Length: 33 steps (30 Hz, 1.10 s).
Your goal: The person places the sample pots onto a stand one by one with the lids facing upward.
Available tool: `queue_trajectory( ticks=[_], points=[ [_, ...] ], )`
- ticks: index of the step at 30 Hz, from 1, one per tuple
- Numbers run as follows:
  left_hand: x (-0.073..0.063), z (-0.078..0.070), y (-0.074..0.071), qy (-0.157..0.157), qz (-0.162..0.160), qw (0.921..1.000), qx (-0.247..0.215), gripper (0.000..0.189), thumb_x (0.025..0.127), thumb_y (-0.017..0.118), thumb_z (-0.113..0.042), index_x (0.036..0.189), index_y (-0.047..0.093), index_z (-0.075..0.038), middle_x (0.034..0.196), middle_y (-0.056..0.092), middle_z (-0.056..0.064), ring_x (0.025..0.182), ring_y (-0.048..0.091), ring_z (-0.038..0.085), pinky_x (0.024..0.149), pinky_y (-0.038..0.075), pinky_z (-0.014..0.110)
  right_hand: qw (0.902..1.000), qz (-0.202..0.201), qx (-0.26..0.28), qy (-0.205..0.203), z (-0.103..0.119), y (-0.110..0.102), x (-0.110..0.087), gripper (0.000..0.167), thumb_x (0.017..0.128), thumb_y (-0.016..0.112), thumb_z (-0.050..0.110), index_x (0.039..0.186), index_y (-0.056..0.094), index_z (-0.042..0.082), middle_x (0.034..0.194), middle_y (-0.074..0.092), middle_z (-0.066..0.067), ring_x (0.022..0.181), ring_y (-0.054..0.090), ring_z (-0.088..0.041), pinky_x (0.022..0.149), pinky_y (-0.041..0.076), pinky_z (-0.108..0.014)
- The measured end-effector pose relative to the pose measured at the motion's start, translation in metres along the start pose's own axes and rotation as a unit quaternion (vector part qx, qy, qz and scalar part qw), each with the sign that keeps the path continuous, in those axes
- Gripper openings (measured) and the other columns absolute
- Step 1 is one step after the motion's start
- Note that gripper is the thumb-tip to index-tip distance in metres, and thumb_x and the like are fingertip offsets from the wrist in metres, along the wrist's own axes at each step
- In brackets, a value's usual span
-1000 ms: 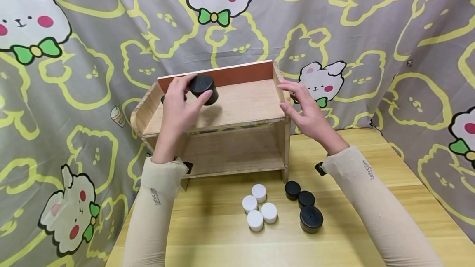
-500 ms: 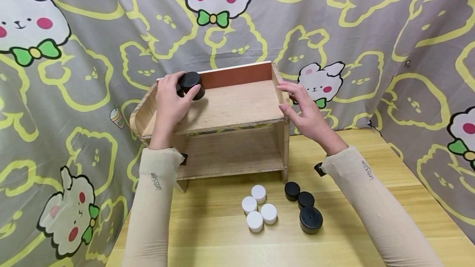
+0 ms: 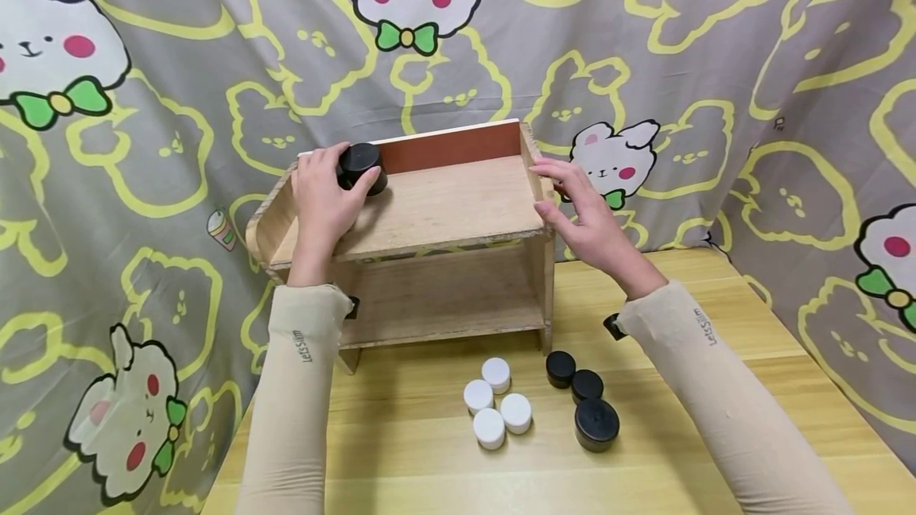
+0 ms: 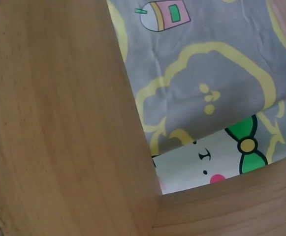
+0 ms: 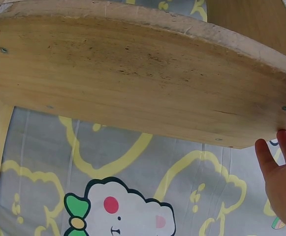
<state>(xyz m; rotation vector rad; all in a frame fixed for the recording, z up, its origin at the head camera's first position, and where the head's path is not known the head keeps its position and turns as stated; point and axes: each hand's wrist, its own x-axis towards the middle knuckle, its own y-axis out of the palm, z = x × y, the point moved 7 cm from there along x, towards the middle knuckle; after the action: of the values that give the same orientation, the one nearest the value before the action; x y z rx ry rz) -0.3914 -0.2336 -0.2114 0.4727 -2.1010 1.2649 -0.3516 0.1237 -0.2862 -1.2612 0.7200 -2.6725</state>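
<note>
At the left of the wooden shelf unit's [image 3: 458, 197] top board, my left hand [image 3: 322, 193] grips a black round jar [image 3: 363, 159] with a flat lid. The jar sits upright at or close over the board, its lower part overlapped by the thumb. Another dark piece shows between that jar and the fingers, mostly hidden. My right hand [image 3: 583, 209] touches the outside of the unit's right side panel. In the right wrist view, extended fingertips of the right hand [image 5: 283, 187] meet that panel. The left wrist view shows wooden boards, with the jar out of sight.
On the wooden table [image 3: 415, 475], several white round lidded pots [image 3: 489, 427] stand in a cluster. To their right are two small black pots [image 3: 560, 369] and a larger black one [image 3: 596, 424]. A patterned curtain [image 3: 458, 62] hangs behind the unit, which has a lower shelf [image 3: 444, 292].
My left hand has carried the black jar leftward along the top board, beside the other dark piece, and lowered it slightly. The right hand has stayed at the side panel.
</note>
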Motion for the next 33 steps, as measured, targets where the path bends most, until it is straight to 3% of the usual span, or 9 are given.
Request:
queue_trajectory(
  ticks=[7,17,23,33],
  points=[
    [-0.0005,0.0022,0.0025,-0.002,-0.006,0.9999,0.009,0.065,0.091,0.074,-0.048,0.139,0.063,-0.005,0.139,0.064,0.021,0.130,0.049,0.043,0.112,0.030,0.058,1.0000,-0.004,0.002,0.000,0.0005,-0.0011,0.0006,0.048,0.102,0.063,0.010,0.148,0.051,0.013,0.161,0.041,-0.001,0.146,0.040,-0.022,0.114,0.037,-0.061],
    [-0.0066,0.0023,0.0027,-0.004,-0.017,0.9998,0.011,0.063,0.090,0.076,-0.048,0.137,0.066,-0.006,0.136,0.067,0.017,0.123,0.052,0.043,0.107,0.031,0.058,1.0000,0.002,-0.002,0.002,-0.0001,-0.0004,0.0004,0.047,0.104,0.061,0.018,0.149,0.050,0.013,0.161,0.040,-0.001,0.146,0.039,-0.022,0.115,0.037,-0.060],
    [-0.0083,0.0046,0.0048,-0.010,-0.011,0.9997,0.020,0.063,0.090,0.075,-0.048,0.136,0.066,-0.006,0.135,0.068,0.017,0.122,0.052,0.043,0.107,0.030,0.058,1.0000,0.002,0.002,0.000,0.0013,0.0002,0.0005,0.048,0.103,0.062,0.015,0.149,0.051,0.014,0.160,0.041,-0.001,0.147,0.040,-0.021,0.116,0.038,-0.053],
    [-0.0088,0.0042,0.0060,-0.015,-0.002,0.9996,0.025,0.065,0.091,0.074,-0.051,0.138,0.065,-0.008,0.136,0.068,0.016,0.122,0.051,0.042,0.107,0.030,0.058,1.0000,0.000,0.004,0.006,0.0008,-0.0009,-0.0001,0.049,0.102,0.063,0.012,0.149,0.051,0.016,0.160,0.041,-0.001,0.146,0.040,-0.022,0.117,0.037,-0.054]
  ],
)
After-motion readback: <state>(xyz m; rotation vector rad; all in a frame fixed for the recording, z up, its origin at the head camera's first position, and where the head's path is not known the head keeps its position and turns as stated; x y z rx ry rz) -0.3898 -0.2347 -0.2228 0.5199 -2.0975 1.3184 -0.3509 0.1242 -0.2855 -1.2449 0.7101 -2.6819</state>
